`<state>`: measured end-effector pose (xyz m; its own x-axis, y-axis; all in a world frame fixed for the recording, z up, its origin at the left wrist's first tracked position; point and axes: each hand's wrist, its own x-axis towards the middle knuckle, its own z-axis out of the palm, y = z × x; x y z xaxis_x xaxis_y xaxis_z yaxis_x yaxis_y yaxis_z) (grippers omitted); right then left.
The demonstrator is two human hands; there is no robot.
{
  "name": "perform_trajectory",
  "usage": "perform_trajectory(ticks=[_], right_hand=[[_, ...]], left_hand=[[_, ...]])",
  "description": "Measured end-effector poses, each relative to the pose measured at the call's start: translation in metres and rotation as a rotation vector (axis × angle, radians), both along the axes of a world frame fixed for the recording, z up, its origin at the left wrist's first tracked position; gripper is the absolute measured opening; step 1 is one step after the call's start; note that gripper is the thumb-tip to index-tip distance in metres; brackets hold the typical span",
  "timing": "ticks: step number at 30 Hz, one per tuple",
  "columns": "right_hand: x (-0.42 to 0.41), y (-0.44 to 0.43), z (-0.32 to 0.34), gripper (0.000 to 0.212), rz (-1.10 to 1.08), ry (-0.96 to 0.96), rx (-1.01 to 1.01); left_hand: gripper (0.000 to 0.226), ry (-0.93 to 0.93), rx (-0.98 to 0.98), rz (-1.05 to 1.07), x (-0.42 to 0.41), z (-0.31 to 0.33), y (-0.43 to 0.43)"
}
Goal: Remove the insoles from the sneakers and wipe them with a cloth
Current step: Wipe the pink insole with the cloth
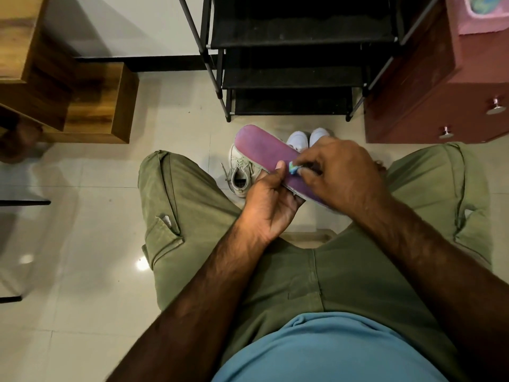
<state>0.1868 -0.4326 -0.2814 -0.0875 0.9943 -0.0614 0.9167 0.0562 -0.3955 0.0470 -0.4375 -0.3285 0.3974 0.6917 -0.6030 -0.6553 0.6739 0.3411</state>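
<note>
A purple insole [261, 150] is held up between my knees, its toe end pointing up and left. My left hand [268, 201] grips its near edge from below, thumb on top. My right hand [341, 172] presses a small blue-green cloth [293, 168] against the insole's middle. Below on the floor stands a grey-white sneaker [240, 175] with loose laces and an open mouth. The toes of a white pair of shoes [298, 139] show just beyond my right hand.
A black metal shoe rack [289, 78] stands straight ahead. A dark red drawer cabinet [440, 92] with metal knobs is at the right, stepped wooden boxes [96, 106] at the left. Glossy tiled floor [82, 230] lies around my seated legs.
</note>
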Motion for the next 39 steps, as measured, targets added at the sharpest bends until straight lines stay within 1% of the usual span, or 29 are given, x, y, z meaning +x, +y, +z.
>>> perform_trajectory(ticks=[2, 3, 6, 7, 9, 11, 12, 15, 17, 20, 23, 26, 28, 30, 32, 35, 37, 39], right_hand=[[-0.007, -0.009, 0.0, 0.02, 0.073, 0.034, -0.047], [-0.004, -0.007, -0.001, 0.021, 0.065, 0.02, -0.047], [0.01, 0.01, 0.003, 0.024, -0.059, -0.039, -0.023], [0.011, 0.012, 0.003, 0.024, -0.067, -0.061, -0.023], [0.005, 0.006, 0.003, 0.023, 0.018, -0.112, -0.01], [-0.003, -0.005, 0.004, 0.022, 0.113, -0.089, -0.036], [-0.002, -0.006, 0.004, 0.022, 0.116, -0.074, -0.055], [0.014, 0.007, 0.006, 0.022, -0.019, -0.041, -0.009], [0.023, 0.009, 0.004, 0.019, -0.099, 0.071, -0.018], [0.027, 0.0, 0.0, 0.019, -0.171, 0.295, -0.14], [0.03, -0.008, -0.003, 0.016, -0.279, 0.511, -0.187], [0.027, -0.012, -0.008, 0.016, -0.322, 0.622, -0.188], [0.023, -0.013, -0.011, 0.017, -0.337, 0.66, -0.165], [0.02, -0.012, -0.012, 0.017, -0.331, 0.639, -0.139], [0.02, -0.01, -0.008, 0.016, -0.321, 0.568, -0.099], [0.026, -0.009, 0.006, 0.016, -0.342, 0.478, -0.035], [0.026, -0.009, 0.012, 0.016, -0.315, 0.416, -0.037], [0.019, -0.012, 0.012, 0.018, -0.258, 0.303, -0.049]], left_hand=[[0.026, 0.01, 0.003, -0.012, -0.001, -0.001, -0.001], [0.026, 0.007, 0.0, -0.015, 0.0, -0.001, -0.001], [0.028, -0.031, 0.016, 0.004, 0.001, -0.001, 0.001], [0.028, -0.036, 0.019, 0.009, 0.002, -0.001, 0.001], [0.026, -0.023, 0.022, 0.005, 0.001, -0.001, 0.0], [0.026, -0.005, 0.031, -0.01, -0.001, -0.002, -0.001], [0.026, 0.003, 0.03, -0.015, -0.001, -0.002, -0.001], [0.031, -0.007, 0.028, -0.004, 0.001, -0.001, 0.001], [0.035, -0.004, 0.026, 0.011, 0.0, 0.0, 0.001], [0.045, 0.011, 0.014, 0.017, -0.003, -0.004, 0.003], [0.049, 0.008, 0.018, 0.026, -0.004, -0.005, 0.007], [0.051, -0.019, 0.002, 0.028, -0.004, -0.001, 0.006], [0.043, -0.027, -0.019, 0.009, -0.002, 0.006, 0.003], [0.028, 0.012, -0.021, -0.016, 0.0, 0.007, 0.0], [0.022, 0.054, -0.019, -0.027, 0.001, 0.007, -0.002], [0.024, 0.049, 0.006, 0.013, -0.001, 0.006, 0.001], [0.026, 0.055, 0.026, 0.023, -0.002, 0.007, 0.003], [0.037, 0.06, 0.041, 0.009, 0.0, 0.005, 0.002]])
